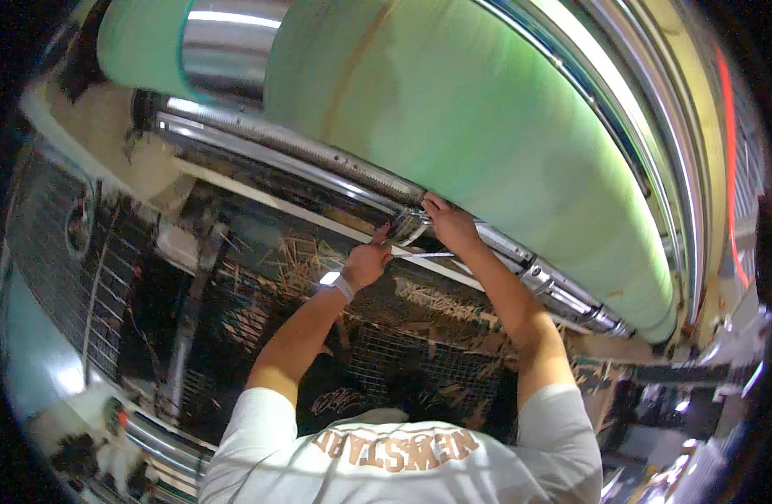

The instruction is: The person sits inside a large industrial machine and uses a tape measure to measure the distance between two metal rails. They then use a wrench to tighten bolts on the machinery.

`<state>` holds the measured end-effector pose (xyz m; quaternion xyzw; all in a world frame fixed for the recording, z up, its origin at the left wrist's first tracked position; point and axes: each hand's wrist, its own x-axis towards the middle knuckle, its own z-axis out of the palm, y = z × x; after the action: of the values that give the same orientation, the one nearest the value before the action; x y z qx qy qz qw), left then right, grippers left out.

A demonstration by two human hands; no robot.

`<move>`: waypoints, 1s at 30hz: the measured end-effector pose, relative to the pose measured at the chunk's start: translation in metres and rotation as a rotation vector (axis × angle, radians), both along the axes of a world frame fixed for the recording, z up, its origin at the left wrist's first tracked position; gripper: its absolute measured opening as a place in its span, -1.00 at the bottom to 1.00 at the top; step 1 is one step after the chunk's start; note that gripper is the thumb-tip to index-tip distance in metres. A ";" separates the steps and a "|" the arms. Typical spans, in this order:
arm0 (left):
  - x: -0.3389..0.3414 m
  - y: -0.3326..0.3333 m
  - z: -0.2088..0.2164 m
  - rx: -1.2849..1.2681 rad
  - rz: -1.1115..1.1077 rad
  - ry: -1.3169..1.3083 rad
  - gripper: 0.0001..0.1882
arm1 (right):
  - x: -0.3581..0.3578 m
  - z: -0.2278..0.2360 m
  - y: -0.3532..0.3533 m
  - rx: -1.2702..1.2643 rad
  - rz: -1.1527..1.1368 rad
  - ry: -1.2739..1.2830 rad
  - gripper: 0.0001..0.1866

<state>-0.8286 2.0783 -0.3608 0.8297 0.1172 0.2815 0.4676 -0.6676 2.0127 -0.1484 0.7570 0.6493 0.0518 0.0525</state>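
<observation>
A long metal rail (293,149) with a toothed edge runs along the underside of a large green roller (486,126). A curved metal bracket (409,228) sits on that rail. My right hand (451,225) grips the bracket's upper part, fingers bent over it at the roller's edge. Just left of and below it is my left hand (367,263), its index finger stretched toward the bracket and the other fingers curled. A thin pale rod (423,254) sticks out to the right from those curled fingers; its exact kind is unclear.
Beneath the rail lies a floor area strewn with brown scraps (289,260) and metal grating (386,349). A pale beam (260,195) runs below the rail. Clamp-like fittings (562,294) are on the rail's right part. A steel roller (230,50) is upper left.
</observation>
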 end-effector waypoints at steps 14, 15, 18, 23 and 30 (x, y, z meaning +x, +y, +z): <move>-0.005 -0.032 0.060 -0.083 0.165 0.045 -0.93 | 0.029 -0.034 -0.030 0.091 0.101 0.026 -0.60; -0.006 -0.032 0.060 -0.113 0.180 0.033 -0.93 | 0.028 -0.033 -0.028 0.087 0.109 0.025 -0.60; -0.001 -0.036 0.049 -0.080 0.175 0.051 -0.92 | 0.026 -0.027 -0.030 0.061 0.098 0.041 -0.59; 0.005 -0.049 0.060 -0.075 0.123 0.161 -0.90 | 0.035 -0.026 -0.042 0.074 0.118 0.000 -0.59; 0.026 -0.076 0.049 -0.061 0.139 0.090 -0.93 | 0.045 -0.016 -0.064 -0.108 0.013 0.084 -0.42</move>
<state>-0.8029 2.0018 -0.3119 0.8168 0.2039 0.2721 0.4661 -0.6230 1.9484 -0.1647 0.7502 0.6577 -0.0147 0.0656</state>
